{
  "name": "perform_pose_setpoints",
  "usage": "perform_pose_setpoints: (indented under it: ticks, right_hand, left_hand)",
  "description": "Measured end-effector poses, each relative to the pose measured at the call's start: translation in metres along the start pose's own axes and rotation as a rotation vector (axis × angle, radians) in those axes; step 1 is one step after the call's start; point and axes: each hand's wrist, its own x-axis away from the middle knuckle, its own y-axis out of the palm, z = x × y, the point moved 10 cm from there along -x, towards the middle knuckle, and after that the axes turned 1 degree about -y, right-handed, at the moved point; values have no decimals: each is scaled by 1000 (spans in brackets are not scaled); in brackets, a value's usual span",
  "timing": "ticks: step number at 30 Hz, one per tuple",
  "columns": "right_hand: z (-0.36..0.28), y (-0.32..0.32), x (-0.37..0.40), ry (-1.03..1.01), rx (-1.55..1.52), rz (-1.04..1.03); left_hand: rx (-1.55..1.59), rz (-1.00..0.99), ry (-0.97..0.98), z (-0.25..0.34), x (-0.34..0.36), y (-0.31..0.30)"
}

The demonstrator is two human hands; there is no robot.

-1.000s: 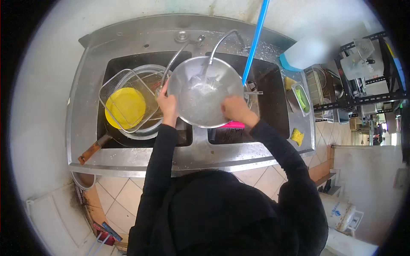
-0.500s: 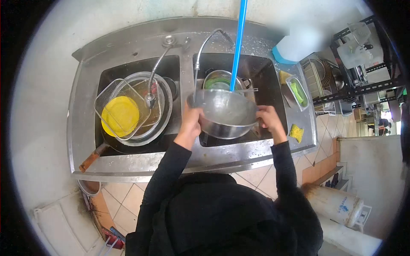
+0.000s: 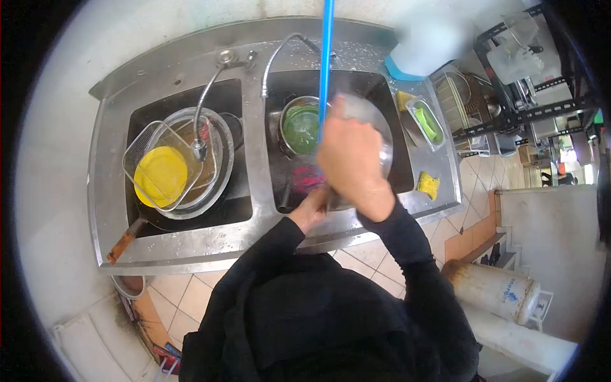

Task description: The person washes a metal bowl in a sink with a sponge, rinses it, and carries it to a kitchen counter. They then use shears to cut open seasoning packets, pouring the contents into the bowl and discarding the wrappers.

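A steel pot [image 3: 377,130] is tilted over the right-hand sink basin, its outline blurred by motion and partly covered by my right hand. My left hand [image 3: 310,211] is closed on the pot's lower edge, near the sink's front rim. In front of the pot is my right hand [image 3: 353,156], smeared by motion; its fingers are not clear enough to show a grip. A steel pan with green contents [image 3: 301,129] stands in the basin on the left of the pot. A blue pole [image 3: 326,57] reaches down to the pot.
The left basin holds a wire basket [image 3: 141,137], a yellow round item [image 3: 161,176], a metal bowl [image 3: 223,181] and a wooden-handled pan [image 3: 126,242]. Right of the basins lie a sponge [image 3: 428,185] and a metal tray [image 3: 439,141]. Flexible taps [image 3: 210,87] arch over the sink.
The pot has turned from roughly level to tilted and shifted right. My right hand has moved left across its front, my left hand down and right. The green-filled pan shows more fully.
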Motion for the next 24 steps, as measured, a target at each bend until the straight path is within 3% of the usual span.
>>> perform_pose_setpoints:
  ticks: [1,3,5,7,8,9,11,13,15,16,19,20,21,23,24]
  right_hand:
    - [-13,-3,0,-44,32,23]
    - [-31,-1,-4,-109,119,80]
    - [-22,7,-11,-119,72,102]
    - [20,7,-19,-56,-89,80]
    - [43,-5,-17,-125,-206,193]
    - [69,-2,-17,-154,-318,233]
    - [110,20,-10,69,-741,-104]
    - [121,60,-2,63,-1194,-260]
    - [146,85,1,224,-1318,-380]
    - [187,101,-11,248,-1111,-291]
    - [339,102,-36,150,-48,310]
    - [376,121,-39,242,198,134]
    - [422,150,-41,329,252,10]
    - [456,185,-48,221,286,2]
    - [469,188,-44,308,241,18]
  left_hand:
    - [-7,-59,-4,2,10,14]
    - [4,-48,27,-10,-44,-46]
    - [87,-125,-13,-6,-26,-19]
    - [12,170,-69,11,14,5]
    - [18,182,-36,22,5,-29]
    - [-106,192,39,42,38,3]
    - [-52,241,55,64,57,-29]
    - [-111,278,107,81,93,-26]
    - [-176,314,155,100,131,-8]
    - [-271,362,162,110,149,0]
    - [-462,502,254,133,183,-14]
    - [-576,575,326,145,193,-18]
    - [-573,586,337,148,196,-19]
    - [-700,721,483,168,207,-21]
    - [-682,710,466,173,204,-28]
